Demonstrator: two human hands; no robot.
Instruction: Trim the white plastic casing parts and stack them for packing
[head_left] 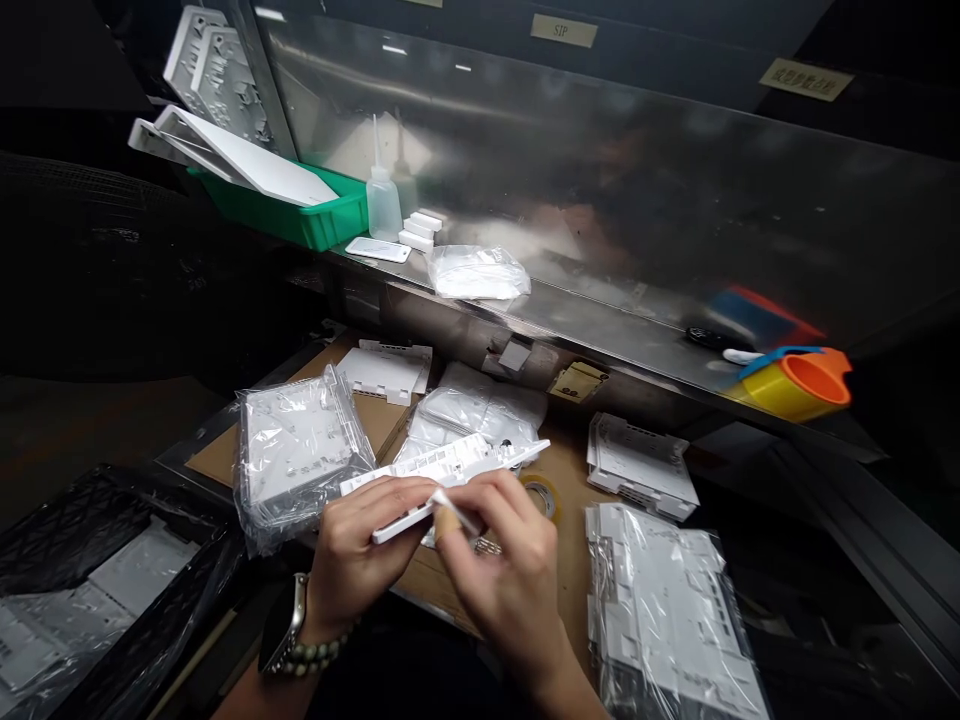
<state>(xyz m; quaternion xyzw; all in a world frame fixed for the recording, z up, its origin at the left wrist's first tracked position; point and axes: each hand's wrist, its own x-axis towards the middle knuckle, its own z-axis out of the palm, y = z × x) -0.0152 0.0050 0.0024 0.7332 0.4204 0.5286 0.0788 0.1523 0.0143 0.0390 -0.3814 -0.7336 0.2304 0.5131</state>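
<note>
My left hand [371,545] is closed round the near edge of a white moulded plastic panel [450,460], held tilted over the work surface. Fingers of my right hand [506,560] pinch a small white piece [442,497] against the panel's near edge; its kind is too small to tell. A tan cover sits on the right thumb tip. Behind the panel lies a clear plastic bag [480,400] of white sheets. To the left rests a bagged stack of white panels [300,440]. A roll of clear tape [541,495] is partly hidden behind my right hand.
More white panels [641,465] and a bagged stack [667,610] lie at right. A black crate [187,610] stands low left. Along the metal shelf [600,325] are a green bin [330,220], a squeeze bottle [384,205], a plastic packet [478,272] and a yellow-orange cup-like object [795,388].
</note>
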